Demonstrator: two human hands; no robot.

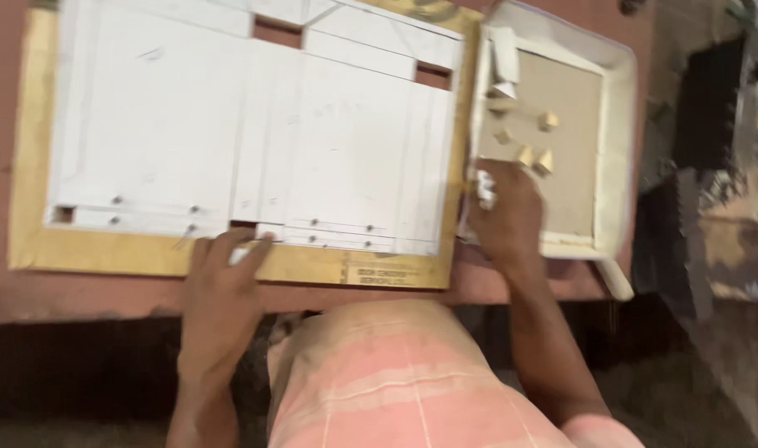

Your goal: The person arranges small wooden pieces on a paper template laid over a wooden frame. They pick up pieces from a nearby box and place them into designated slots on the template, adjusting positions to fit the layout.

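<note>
While the left hand lies flat with fingers spread on the near edge of the big flat white cardboard sheet, the right hand reaches into the shallow white tray with a brown cardboard bottom. The white sheet lies on a wide yellow-brown board, and that board sits on the reddish surface. The left hand grips nothing; it only presses down. The right hand looks curled around a small white scrap, maybe paper, but the blur makes it hard to be sure.

Small tan pointed blocks lie loose in the tray, just beside the right hand. A bump from that hand could knock them about or tip the tray, since the tray sits close to the surface's edge. If the left hand lifts, the white sheet could slide on the board.

Little dark pins or dots show near the sheet's bottom edge, too small to tell apart. The sheet's top is cut off, and the dark things at the far right are just a blur.
</note>
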